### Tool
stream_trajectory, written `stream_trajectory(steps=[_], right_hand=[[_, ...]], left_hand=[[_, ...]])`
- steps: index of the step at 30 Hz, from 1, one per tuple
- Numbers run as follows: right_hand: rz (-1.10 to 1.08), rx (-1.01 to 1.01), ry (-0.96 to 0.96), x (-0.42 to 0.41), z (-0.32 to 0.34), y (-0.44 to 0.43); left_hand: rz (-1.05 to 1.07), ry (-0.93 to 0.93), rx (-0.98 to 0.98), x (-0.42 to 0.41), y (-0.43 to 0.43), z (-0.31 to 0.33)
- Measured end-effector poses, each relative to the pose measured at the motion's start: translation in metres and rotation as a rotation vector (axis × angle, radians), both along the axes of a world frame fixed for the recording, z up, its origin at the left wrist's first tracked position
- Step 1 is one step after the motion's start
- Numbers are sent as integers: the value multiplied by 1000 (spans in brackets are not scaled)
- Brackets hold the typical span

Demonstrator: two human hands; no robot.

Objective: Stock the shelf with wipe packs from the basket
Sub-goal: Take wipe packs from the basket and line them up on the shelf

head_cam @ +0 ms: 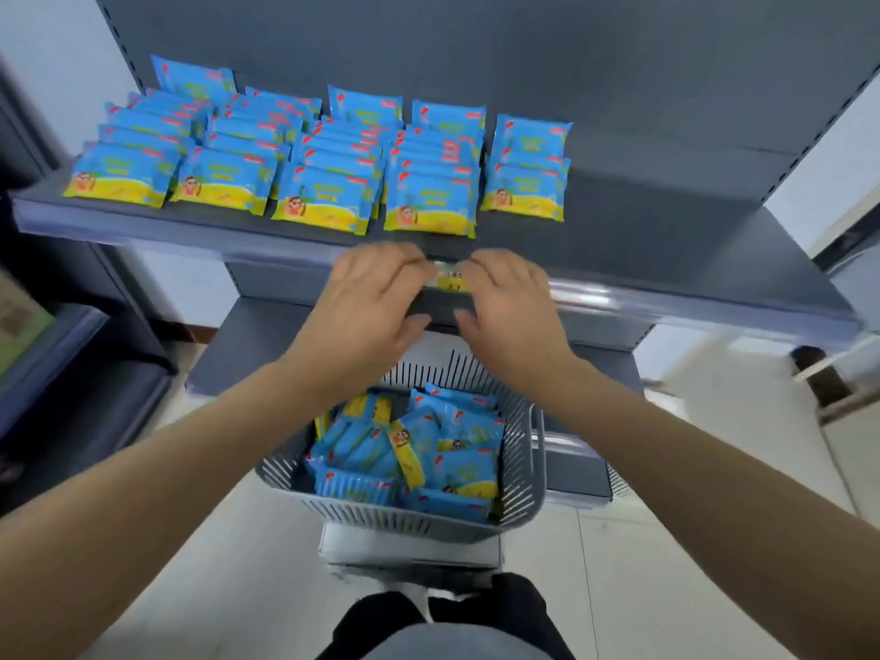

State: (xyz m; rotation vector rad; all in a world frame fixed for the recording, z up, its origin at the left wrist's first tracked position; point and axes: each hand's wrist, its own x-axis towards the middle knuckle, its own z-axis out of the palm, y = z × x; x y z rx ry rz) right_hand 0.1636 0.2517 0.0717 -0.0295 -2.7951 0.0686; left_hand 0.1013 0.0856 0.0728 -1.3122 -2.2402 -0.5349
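Dark trousers (pixel 443 621) fill the bottom edge, and just beyond them a grey slatted basket (pixel 524 469) sits on a pale stand (pixel 409 545), with loose packs (pixel 409 450) jumbled inside it, some flat and some on edge. Above the basket both bare forearms reach forward to the front lip of the grey shelf (pixel 666 240). The left hand (pixel 371 302) and right hand (pixel 509 302) face each other with fingers curled, gripping one wipe pack (pixel 450 278) between them by its two ends. Only a small yellow strip of that pack shows in the gap between the hands, right at the shelf's front edge; the rest is hidden and blurred. Behind it on the shelf the stocked packs (pixel 324 183) lie in five overlapping rows running front to back, each blue with a yellow lower band, a cartoon face and a red mark. The rightmost row is the shortest.
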Motion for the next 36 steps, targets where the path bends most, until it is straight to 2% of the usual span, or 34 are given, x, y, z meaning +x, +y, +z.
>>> stream_trajectory(steps=[3, 6, 11, 15, 20, 28, 33, 36], right_hand=[[39, -3, -289, -5, -58, -2], [44, 11, -548, -9, -107, -3], [-17, 72, -974, -18, -161, 3], [-19, 148, -1178, -18, -192, 14], [-34, 143, -1294, -18, -222, 21], [-52, 148, -1267, -20, -247, 27], [18, 154, -1338, -22, -248, 28], [36, 89, -1379, -26, -233, 29]], left_hand=[[-19, -191, -180, -8, -16, -49], [7, -302, -320, -17, -27, -94], [29, -359, -545, -35, -29, -148], [69, -407, -651, -48, -23, -176], [119, -467, -772, -58, -22, -205], [170, -536, -858, -73, -14, -228], [208, -550, -901, -87, -10, -241], [185, -508, -987, -89, -3, -252]])
